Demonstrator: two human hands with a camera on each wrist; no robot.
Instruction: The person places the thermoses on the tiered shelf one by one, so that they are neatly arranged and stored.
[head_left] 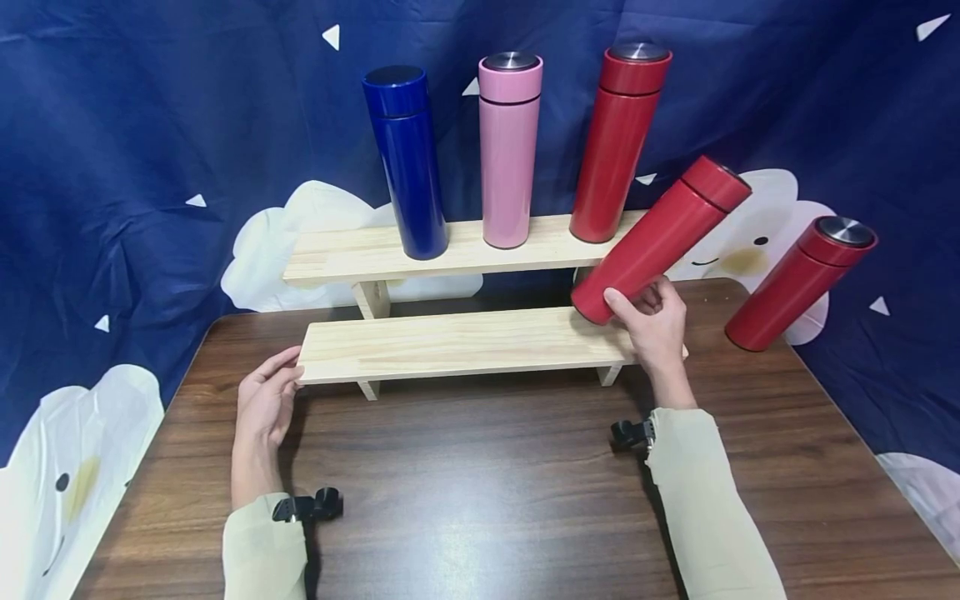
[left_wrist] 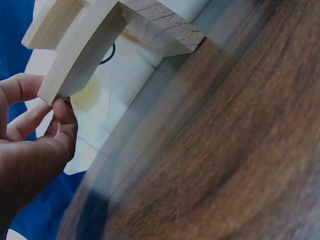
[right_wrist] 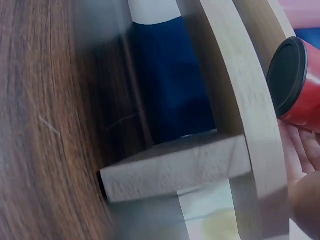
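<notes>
My right hand point(head_left: 654, 325) grips a red thermos point(head_left: 660, 237) near its base, over the right end of the lower wooden shelf board point(head_left: 457, 340). The thermos leans with its lid up and to the right; in the right wrist view its dark base point(right_wrist: 287, 77) shows close to the board's edge. At the board's left end, my left hand point(head_left: 264, 396) pinches the corner, thumb and fingers on either side in the left wrist view. Behind, on the upper shelf board point(head_left: 337, 254), stand a blue thermos point(head_left: 408, 167), a pink thermos point(head_left: 510, 158) and another red thermos point(head_left: 621, 150).
A further red thermos point(head_left: 798, 287) stands on the brown wooden table point(head_left: 465, 483) at the right, beyond the shelf's end. Wooden legs point(head_left: 609, 375) support the lower board. A dark blue curtain point(head_left: 150, 108) with white cloud shapes hangs behind the table.
</notes>
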